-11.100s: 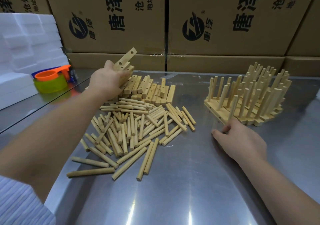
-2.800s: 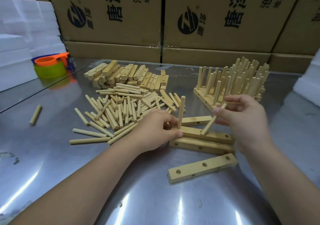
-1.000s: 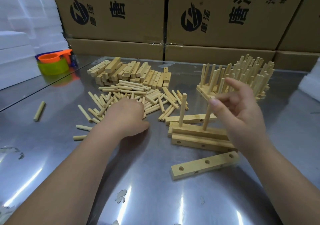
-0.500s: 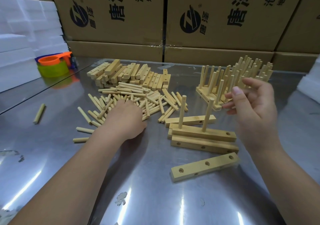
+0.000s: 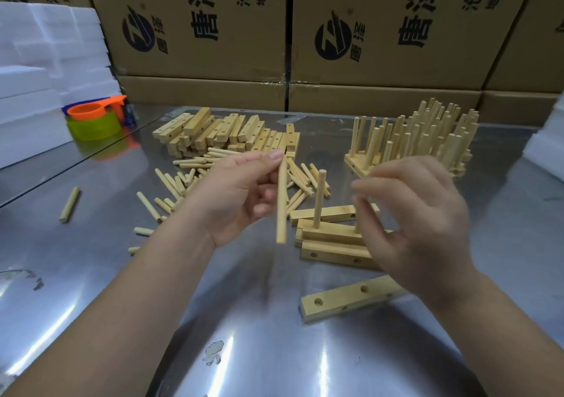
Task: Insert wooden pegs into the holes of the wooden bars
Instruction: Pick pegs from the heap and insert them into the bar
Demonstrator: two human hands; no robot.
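Fingers (image 5: 262,164) of the left hand (image 5: 235,201) pinch one wooden peg (image 5: 282,204) near its upper end. They hold it almost upright above the desk (image 5: 259,351), and its lower end hangs free in the air. The fingers (image 5: 369,186) of the right hand (image 5: 421,225) are loosely curved and spread, a little blurred, and nothing is seen between them. They are just to the right of the held peg, apart from it.

Closer than the right fingers, a single bar (image 5: 345,300) lies flat with three holes facing up; its right end is hidden under the right wrist. Between the two sets of fingers sits a small stack of bars (image 5: 332,241), partly covered by the right fingers. One standing peg (image 5: 319,198) is upright in the top bar of the stack, beside the held peg.

Behind the left fingers lies a heap of loose pegs (image 5: 183,183), and far to their left a lone peg (image 5: 69,204). Beyond the heap is a pile of unfilled bars (image 5: 229,131). Beyond the right fingers stand the filled bars (image 5: 427,134), full of upright pegs.

At the far left are an orange scoop (image 5: 91,110) on a green tub (image 5: 91,128) and white foam blocks (image 5: 30,91). Cardboard boxes (image 5: 198,30) are behind everything.
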